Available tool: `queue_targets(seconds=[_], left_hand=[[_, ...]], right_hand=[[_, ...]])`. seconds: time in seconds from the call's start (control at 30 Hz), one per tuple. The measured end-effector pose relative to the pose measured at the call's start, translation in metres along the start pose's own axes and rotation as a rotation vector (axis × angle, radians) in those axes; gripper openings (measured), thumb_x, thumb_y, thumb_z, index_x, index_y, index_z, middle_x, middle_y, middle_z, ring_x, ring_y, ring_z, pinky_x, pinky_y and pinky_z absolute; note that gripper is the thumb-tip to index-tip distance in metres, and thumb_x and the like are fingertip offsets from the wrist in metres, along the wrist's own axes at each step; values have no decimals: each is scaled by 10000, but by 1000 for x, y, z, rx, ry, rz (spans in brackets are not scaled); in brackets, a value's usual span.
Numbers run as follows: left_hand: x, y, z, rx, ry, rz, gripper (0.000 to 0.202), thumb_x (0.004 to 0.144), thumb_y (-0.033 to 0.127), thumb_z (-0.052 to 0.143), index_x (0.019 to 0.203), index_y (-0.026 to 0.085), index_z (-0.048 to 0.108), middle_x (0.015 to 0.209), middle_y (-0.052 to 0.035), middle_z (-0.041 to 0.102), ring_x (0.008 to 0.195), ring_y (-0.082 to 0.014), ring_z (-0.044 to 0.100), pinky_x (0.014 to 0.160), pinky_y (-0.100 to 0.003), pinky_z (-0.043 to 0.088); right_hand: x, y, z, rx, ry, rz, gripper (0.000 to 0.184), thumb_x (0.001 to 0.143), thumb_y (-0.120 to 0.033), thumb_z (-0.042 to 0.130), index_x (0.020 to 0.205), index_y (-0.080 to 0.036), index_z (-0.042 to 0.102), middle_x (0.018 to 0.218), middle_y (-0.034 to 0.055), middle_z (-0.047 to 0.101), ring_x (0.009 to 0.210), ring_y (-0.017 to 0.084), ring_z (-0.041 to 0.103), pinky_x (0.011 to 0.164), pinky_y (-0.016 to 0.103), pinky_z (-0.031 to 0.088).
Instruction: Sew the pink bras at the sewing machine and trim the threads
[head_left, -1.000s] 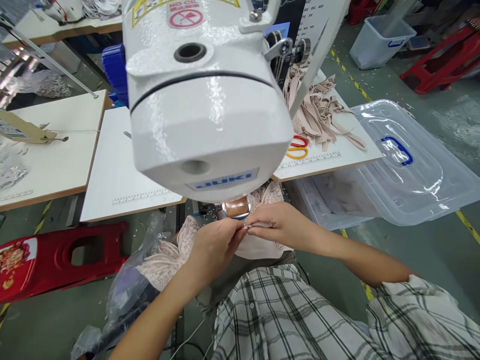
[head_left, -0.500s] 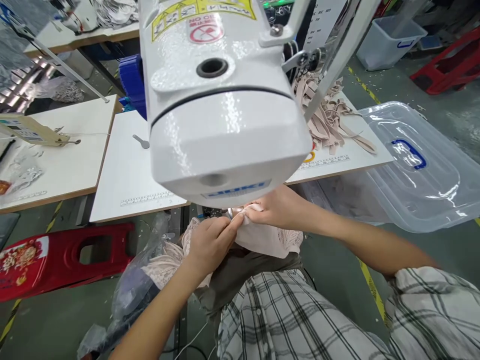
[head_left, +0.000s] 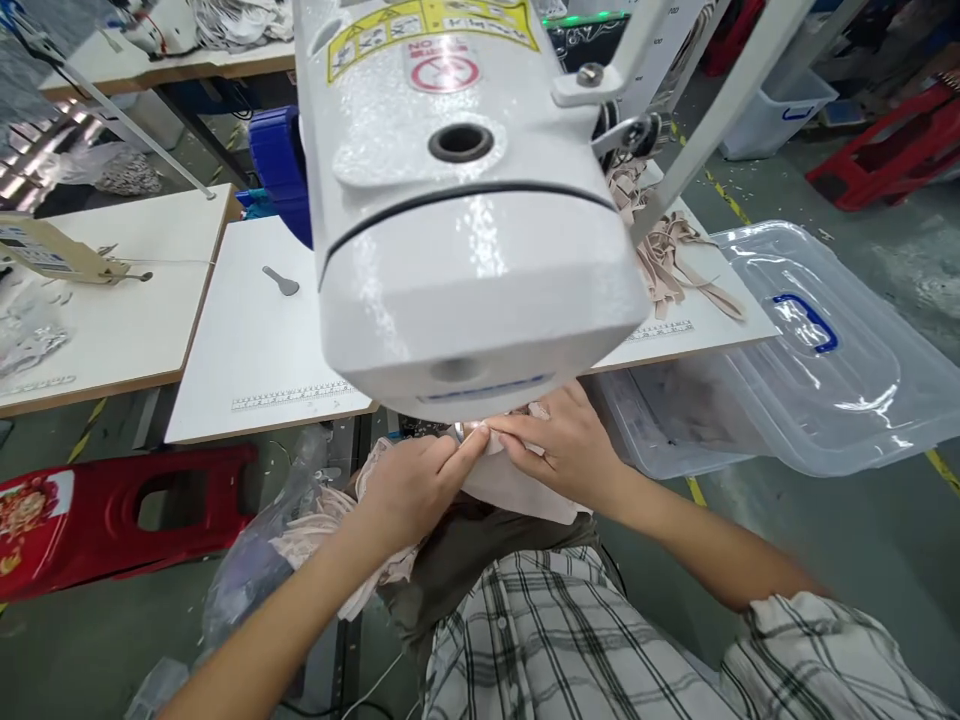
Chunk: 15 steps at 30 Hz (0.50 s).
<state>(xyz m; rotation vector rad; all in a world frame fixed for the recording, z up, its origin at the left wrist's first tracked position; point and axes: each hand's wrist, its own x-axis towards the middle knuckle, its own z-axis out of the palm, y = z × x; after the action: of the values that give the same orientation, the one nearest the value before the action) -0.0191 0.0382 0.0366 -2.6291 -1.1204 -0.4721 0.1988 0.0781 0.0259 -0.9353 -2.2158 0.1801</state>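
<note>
Just below the front of a white sewing machine (head_left: 480,300), my left hand (head_left: 420,485) pinches the edge of a pale pink fabric piece (head_left: 517,490). My right hand (head_left: 562,445) grips the same piece from the other side, its fingertips almost meeting those of the left. The cloth hangs from both hands over my lap. The machine head hides its needle and part of the fabric. Left of my left hand, a bunch of pale pink lace (head_left: 319,530) droops down beside my leg.
Beige fabric strips (head_left: 671,265) lie on the machine table (head_left: 247,330), right of the machine. A small grey tool (head_left: 281,281) rests on the left side. A clear lidded bin (head_left: 847,360) stands at the right, a red stool (head_left: 97,520) at the left.
My right hand has turned, its fingers now more spread along the fabric edge and its forearm lower. My left hand keeps its pinch. The whole view has shifted slightly.
</note>
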Motion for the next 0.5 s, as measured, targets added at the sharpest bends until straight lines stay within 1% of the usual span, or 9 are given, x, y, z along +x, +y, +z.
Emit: queue_targets(seconds=[0.07,0.13,0.2,0.23,0.27,0.33,0.4,0.5], left_hand=[[-1,-10,3,-12,1,75,396,900,48,391,1250,159,542,574,48,510,484,-142,489,454,-284,282],[0,-11,3,4,-9,51,371,909,62,397,1229,164,554,569,47,510,482,-143,494,445,-288,269],[4,-4,2,21,-13,-7,320,920,79,401,1180,149,574,553,47,510,457,-144,489,427,-298,258],[6,1,1,28,-11,-35,303,921,79,403,1159,139,579,544,48,508,444,-145,486,419,-302,258],[8,7,-1,35,-3,-61,289,919,76,405,1142,130,581,536,49,507,435,-146,486,415,-304,266],[13,17,-2,55,8,-106,265,922,78,412,1129,109,576,533,46,518,441,-150,506,426,-306,304],[17,24,-2,86,14,-147,239,933,98,429,1125,96,569,538,38,535,457,-158,532,448,-310,337],[22,30,-2,140,1,-192,244,922,114,472,1147,79,558,524,38,541,446,-163,537,452,-316,344]], right_hand=[[-4,0,3,61,-60,64,224,933,-214,532,1030,-276,724,851,36,613,806,174,573,723,311,471],[-11,0,7,222,-117,213,228,942,-278,529,1133,-265,652,874,28,620,712,146,570,596,264,456],[-18,-1,12,405,-125,391,338,931,-331,541,1258,-245,529,939,27,627,575,106,522,510,245,442],[-21,-1,13,464,-116,449,390,921,-337,549,1292,-239,482,955,28,626,522,93,486,490,250,443],[-23,-1,15,487,-108,480,411,912,-326,554,1304,-242,466,959,29,624,499,90,466,483,261,449],[-21,-1,15,446,-103,474,373,893,-273,561,1264,-260,523,935,38,621,563,127,513,535,296,488],[-13,1,12,386,-111,431,327,874,-220,560,1195,-268,601,911,53,626,731,192,591,641,335,531],[3,9,7,371,-141,381,308,860,-188,546,1141,-254,656,1002,70,648,953,240,618,766,363,555]])
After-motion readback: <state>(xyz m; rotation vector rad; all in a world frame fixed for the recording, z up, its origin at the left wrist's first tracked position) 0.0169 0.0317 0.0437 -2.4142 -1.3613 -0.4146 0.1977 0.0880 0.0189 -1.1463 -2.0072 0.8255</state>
